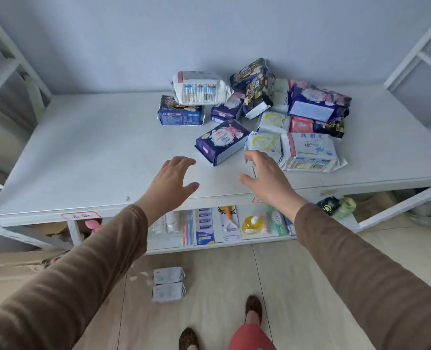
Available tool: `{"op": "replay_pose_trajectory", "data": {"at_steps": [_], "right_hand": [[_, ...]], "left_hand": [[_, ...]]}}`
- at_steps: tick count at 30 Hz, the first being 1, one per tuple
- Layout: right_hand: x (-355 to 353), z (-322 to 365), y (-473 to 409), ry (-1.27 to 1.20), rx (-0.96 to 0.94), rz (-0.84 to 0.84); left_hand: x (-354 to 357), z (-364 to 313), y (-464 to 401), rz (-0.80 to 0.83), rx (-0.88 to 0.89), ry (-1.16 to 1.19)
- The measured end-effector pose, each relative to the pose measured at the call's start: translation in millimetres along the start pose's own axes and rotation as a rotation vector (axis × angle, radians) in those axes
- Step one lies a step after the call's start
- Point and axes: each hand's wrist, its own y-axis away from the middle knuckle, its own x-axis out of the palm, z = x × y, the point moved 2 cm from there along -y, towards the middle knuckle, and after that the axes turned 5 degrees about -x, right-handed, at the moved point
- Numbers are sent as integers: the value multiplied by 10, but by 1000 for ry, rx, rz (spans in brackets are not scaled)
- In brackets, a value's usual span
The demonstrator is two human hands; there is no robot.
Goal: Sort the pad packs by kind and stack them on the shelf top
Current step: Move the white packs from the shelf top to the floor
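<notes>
Both spread, empty hands, left hand and right hand, reach toward the dark-blue plastic pad pack; sorting seems barely begun, and grasping it likely comes next.

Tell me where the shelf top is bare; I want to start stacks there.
Bare: the shelf top left of the blue pack, and the front strip under both hands. Crowded: the heap from the purple pack back to the wall.
</notes>
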Motion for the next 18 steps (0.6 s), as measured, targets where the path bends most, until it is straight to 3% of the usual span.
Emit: {"op": "replay_pose_trajectory", "data": {"at_steps": [10, 18], "right_hand": [[-687, -662, -1414, -2, -167, -13], [-1136, -1150, -2082, 5, -243, -26]], "left_hand": [[-356, -218, -1704, -224, -52, -57], [-601, -208, -2898, -345, -194, -75]]}}
